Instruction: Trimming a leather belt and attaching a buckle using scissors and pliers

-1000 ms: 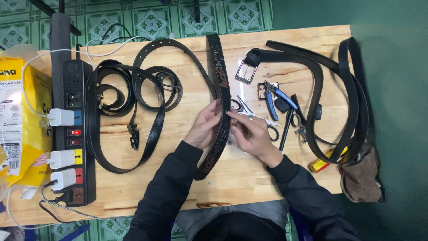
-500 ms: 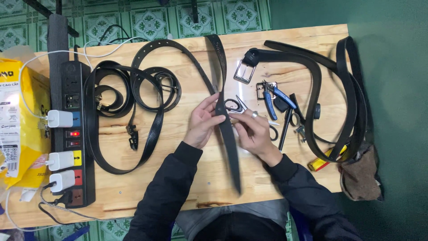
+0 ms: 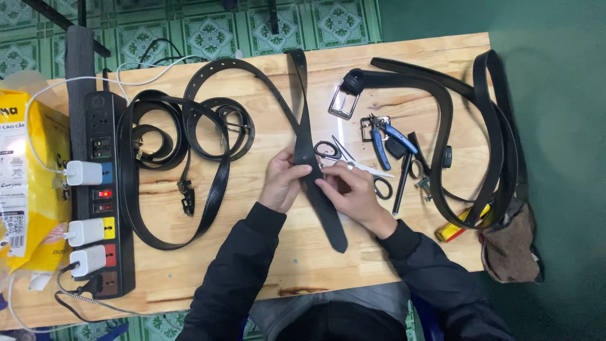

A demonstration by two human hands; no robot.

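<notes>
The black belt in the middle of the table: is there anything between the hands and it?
No. Both hands already touch the black belt: the left hand grips it from one side and the right hand pinches it from the other. The scissors lie just beyond the right hand, partly hidden by it.

On the wooden counter (image 3: 189,278), a black power strip (image 3: 107,196) with white plugs lies along one edge beside a yellow bag (image 3: 31,189), and coiled black belts (image 3: 183,136) rest just next to it. Toward the other end sit a metal buckle (image 3: 344,104), blue-handled pliers (image 3: 385,136), scissors (image 3: 353,165), more looped belts (image 3: 499,139) and a brown cloth (image 3: 511,249).
</notes>
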